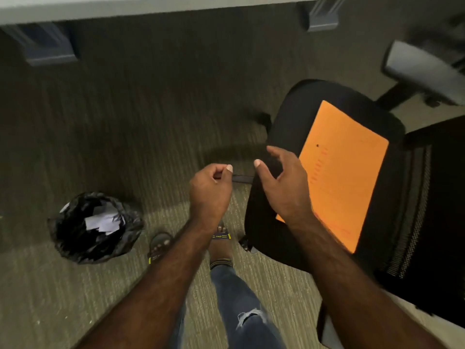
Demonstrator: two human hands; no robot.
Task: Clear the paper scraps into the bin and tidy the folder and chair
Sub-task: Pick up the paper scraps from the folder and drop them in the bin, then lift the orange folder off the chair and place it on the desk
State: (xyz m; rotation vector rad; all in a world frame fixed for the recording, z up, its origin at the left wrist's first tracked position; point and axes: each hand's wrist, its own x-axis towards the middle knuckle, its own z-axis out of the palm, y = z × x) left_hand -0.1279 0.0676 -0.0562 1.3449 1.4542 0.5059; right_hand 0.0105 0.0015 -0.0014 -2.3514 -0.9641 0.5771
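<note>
A: Your left hand (211, 187) is curled narrow, thumb pinched against the fingers; whether a scrap is in there, I cannot tell. Your right hand (284, 182) is spread wide and empty, hovering over the front edge of the chair (284, 122) seat.

B: And the folder?

A: The orange folder (344, 159) lies flat on the seat, just beside your right hand, its near corner hidden under your wrist. The bin (95, 227), lined with a black bag, sits on the carpet (151, 109) well apart to your left, white paper scraps (100, 220) already inside.

B: What could go wrong?

A: If you snatch at the folder one-handed, it may slide off the seat or spill loose sheets. The chair probably rolls, so leaning on it could push it away. And the bag looks slack; a careless toss might miss.
</note>
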